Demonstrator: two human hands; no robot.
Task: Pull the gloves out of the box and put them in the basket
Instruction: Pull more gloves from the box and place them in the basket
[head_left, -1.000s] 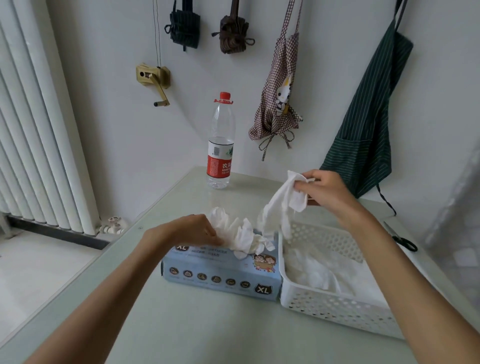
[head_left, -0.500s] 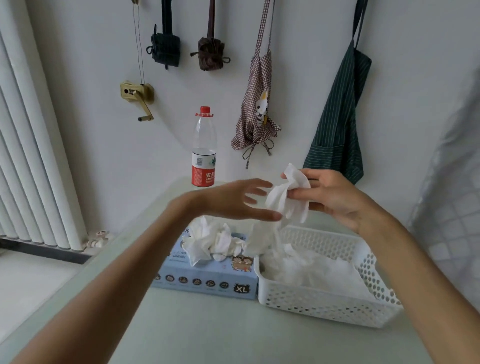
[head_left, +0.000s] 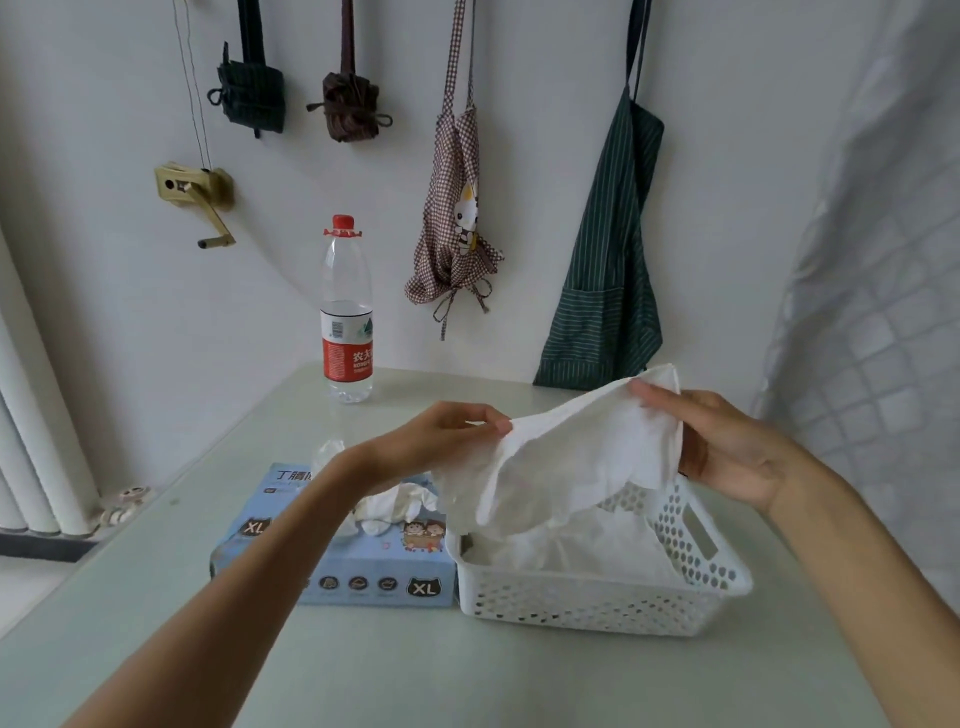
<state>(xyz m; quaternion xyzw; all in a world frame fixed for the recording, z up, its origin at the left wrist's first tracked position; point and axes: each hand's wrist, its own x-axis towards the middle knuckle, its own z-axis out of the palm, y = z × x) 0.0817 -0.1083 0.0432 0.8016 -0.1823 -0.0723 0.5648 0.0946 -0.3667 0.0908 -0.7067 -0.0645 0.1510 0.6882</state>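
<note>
Thin crinkly glove (head_left: 566, 462), perforated basket (head_left: 597, 597).

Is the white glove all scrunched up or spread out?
Spread out: the left hand and right hand pinch the glove apart.

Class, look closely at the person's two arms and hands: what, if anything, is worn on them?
Nothing visible is worn. The left hand and right hand are bare, with no gloves, rings, watch or bracelets showing. Both forearms are uncovered to the frame's edge; no sleeves appear.
</note>
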